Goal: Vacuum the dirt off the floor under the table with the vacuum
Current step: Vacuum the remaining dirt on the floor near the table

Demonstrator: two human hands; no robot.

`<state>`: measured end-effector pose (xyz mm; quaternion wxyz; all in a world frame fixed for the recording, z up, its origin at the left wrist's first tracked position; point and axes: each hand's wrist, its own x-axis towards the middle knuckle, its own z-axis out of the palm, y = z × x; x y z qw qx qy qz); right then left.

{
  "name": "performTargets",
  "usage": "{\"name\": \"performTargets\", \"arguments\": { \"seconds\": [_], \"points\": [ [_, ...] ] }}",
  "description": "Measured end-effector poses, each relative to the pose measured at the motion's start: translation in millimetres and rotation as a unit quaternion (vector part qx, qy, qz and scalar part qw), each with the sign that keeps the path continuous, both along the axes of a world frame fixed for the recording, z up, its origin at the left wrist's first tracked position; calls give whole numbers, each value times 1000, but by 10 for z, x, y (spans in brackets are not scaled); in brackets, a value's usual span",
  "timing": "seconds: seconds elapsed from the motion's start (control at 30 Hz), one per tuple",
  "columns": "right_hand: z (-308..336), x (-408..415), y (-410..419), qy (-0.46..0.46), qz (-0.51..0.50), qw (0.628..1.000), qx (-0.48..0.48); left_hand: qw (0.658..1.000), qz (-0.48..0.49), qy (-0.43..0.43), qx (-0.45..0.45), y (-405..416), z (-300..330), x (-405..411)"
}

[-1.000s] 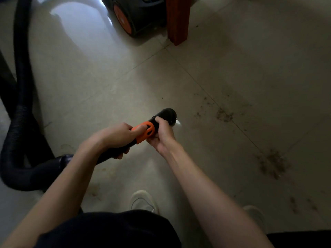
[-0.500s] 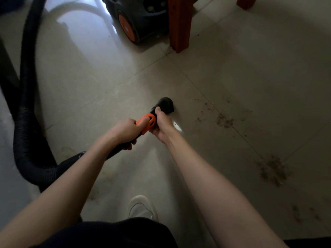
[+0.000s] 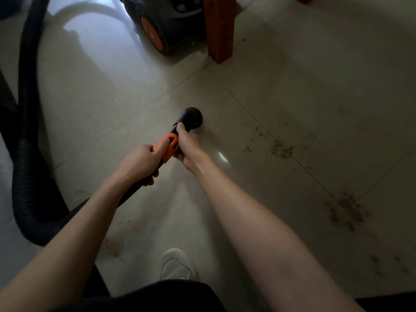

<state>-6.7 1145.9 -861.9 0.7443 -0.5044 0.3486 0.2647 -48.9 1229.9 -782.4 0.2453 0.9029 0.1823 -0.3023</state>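
Centrally, the nozzle (image 3: 191, 117) is gripped by both hands: left hand (image 3: 140, 162) behind the orange collar (image 3: 168, 147), right hand (image 3: 186, 146) ahead. Dirt (image 3: 344, 209) lies right; the vacuum (image 3: 166, 21) is cut off at top.

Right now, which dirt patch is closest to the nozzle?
The upper patch, straddling the tile seam just right of the nozzle. The bigger patch and the specks lie farther right, nearer the camera.

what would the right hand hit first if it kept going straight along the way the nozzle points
Probably bare floor tile: the right hand and the nozzle aim up-frame, left of the table leg. Further on stands the vacuum body, though depth is unclear.
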Motion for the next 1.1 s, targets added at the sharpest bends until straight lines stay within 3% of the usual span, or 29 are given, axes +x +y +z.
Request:
{"name": "performTargets", "arguments": {
  "seconds": [0.23, 0.47, 0.63, 1.1],
  "points": [
    [-59, -129, -89, 25, -19, 999, 31, 999, -22, 48, -2, -70, -50, -50],
    [-6, -530, -262, 62, -60, 995, 54, 986, -73, 148, -5, -77, 137, -124],
    [114, -737, -305, 65, -48, 994, 67, 975, -42, 213, -43, -55, 253, -226],
    [173, -842, -510, 79, -79, 991, 79, 978, -85, 191, -23, -275, 85, -282]
  ]
}}
